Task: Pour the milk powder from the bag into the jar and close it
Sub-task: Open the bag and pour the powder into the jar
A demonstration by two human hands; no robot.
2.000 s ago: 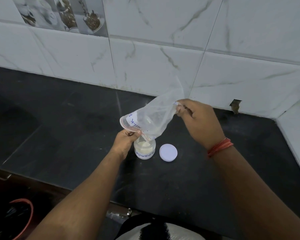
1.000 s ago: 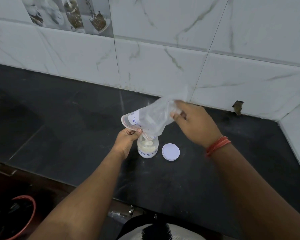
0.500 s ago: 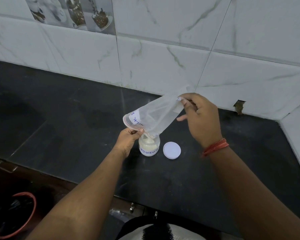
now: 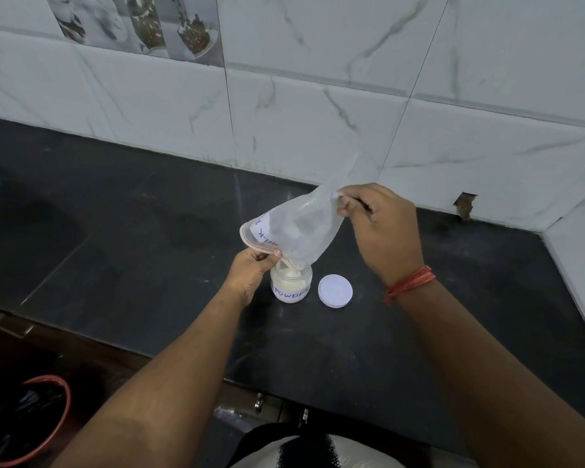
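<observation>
A clear zip bag (image 4: pixel 296 229) with blue writing hangs tilted over a small glass jar (image 4: pixel 291 285), its open mouth turned down onto the jar's top. The bag looks almost empty. The jar holds cream-white powder and bears the word POWDER. My left hand (image 4: pixel 250 273) pinches the bag's pink-edged mouth just left of the jar. My right hand (image 4: pixel 382 228) holds the bag's raised bottom corner up and to the right. The jar's white lid (image 4: pixel 335 291) lies flat on the black counter right beside the jar.
The black stone counter (image 4: pixel 132 265) runs along a white marble-tile wall (image 4: pixel 318 113) that turns a corner at the right. A red-rimmed bin (image 4: pixel 24 420) sits on the floor at lower left. Cabinet handles show under the counter's front edge.
My right hand dipped onto the bag a second ago, then rose again, holding the bottom corner high. The bag's mouth and my left hand have stayed at the jar.
</observation>
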